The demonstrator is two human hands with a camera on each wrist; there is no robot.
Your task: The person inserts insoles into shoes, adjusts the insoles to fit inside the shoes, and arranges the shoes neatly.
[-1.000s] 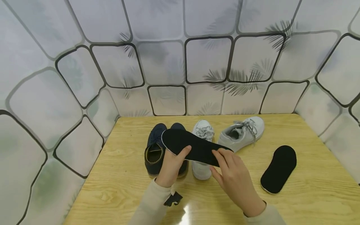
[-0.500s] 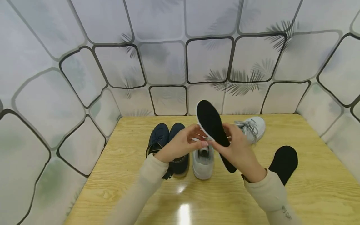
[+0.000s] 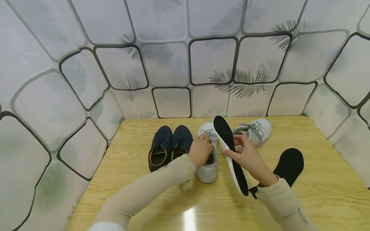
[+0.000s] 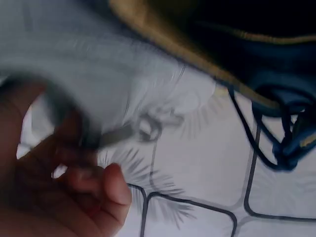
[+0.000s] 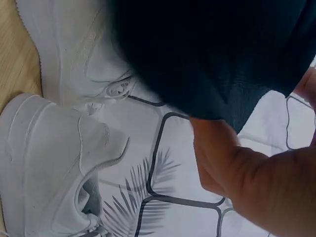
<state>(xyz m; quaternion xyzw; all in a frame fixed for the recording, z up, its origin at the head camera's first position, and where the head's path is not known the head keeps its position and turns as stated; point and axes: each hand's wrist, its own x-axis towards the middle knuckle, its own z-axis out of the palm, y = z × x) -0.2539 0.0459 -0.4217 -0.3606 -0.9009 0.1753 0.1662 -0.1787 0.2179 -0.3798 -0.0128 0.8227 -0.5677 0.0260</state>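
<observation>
Black insole (image 3: 226,138) is now pinched by the right hand (image 3: 249,157) alone, freeing the left hand (image 3: 200,150), at its nine o'clock, for the white shoe (image 3: 207,174); I can't tell those fingers' grip.

Left hand (image 3: 200,150) off held insole (image 3: 228,143), now at middle white shoe (image 3: 207,173).

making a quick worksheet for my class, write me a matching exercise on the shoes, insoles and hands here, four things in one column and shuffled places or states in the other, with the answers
Things
1. Left hand
2. Navy shoes
3. Loose insole
4. Right hand

Places or states
A. holding a tilted insole
B. at the white shoe beside the navy pair
C. lying on the table, partly behind a sleeve
D. side by side

Pairs: 1-B, 2-D, 3-C, 4-A
</observation>
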